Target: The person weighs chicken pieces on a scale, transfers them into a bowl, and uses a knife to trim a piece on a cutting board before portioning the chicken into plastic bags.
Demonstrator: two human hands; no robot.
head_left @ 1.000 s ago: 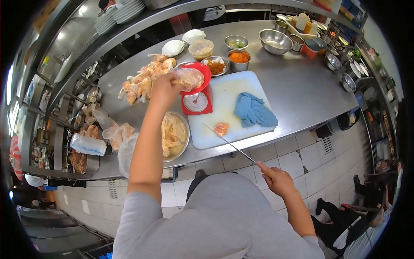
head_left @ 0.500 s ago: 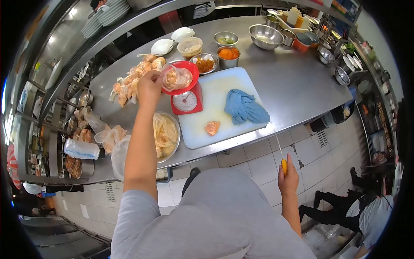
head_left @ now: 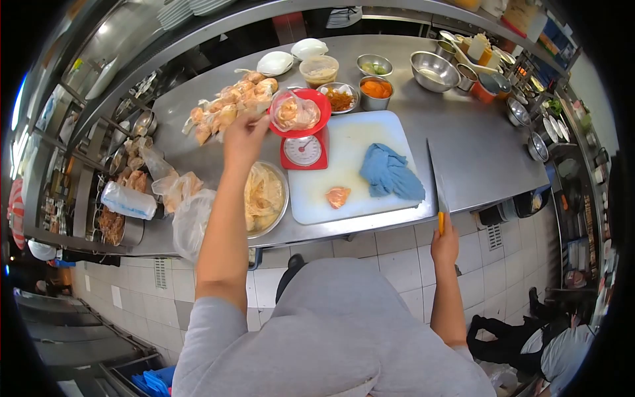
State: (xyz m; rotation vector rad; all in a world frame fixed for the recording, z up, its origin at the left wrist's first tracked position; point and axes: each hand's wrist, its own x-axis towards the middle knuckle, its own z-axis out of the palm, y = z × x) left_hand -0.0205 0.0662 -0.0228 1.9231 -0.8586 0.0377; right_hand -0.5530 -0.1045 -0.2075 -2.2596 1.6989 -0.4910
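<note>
My left hand (head_left: 245, 137) is beside the red pan (head_left: 321, 124) of a kitchen scale (head_left: 303, 151), its fingertips at the pan's left edge and slightly apart. On the pan rests a clear plastic bag of raw chicken (head_left: 293, 112). Low at the right, my right hand (head_left: 444, 244) grips the yellow handle of a knife (head_left: 434, 175), whose blade points away from me over the table's front edge. One piece of raw chicken (head_left: 337, 196) and a crumpled blue cloth (head_left: 390, 173) lie on the white cutting board (head_left: 324, 210).
Several bagged chicken portions (head_left: 228, 102) are heaped left of the scale. Nearer me is a plastic-lined metal bowl (head_left: 284, 208). Behind the board stand a pot of orange food (head_left: 376, 89), a metal bowl (head_left: 434, 71) and other containers. A person in dark trousers (head_left: 499, 337) is at lower right.
The view has shifted. My left fingers have drawn back a little from the bag on the scale. The knife has risen and swung upright, its blade now reaching over the table.
</note>
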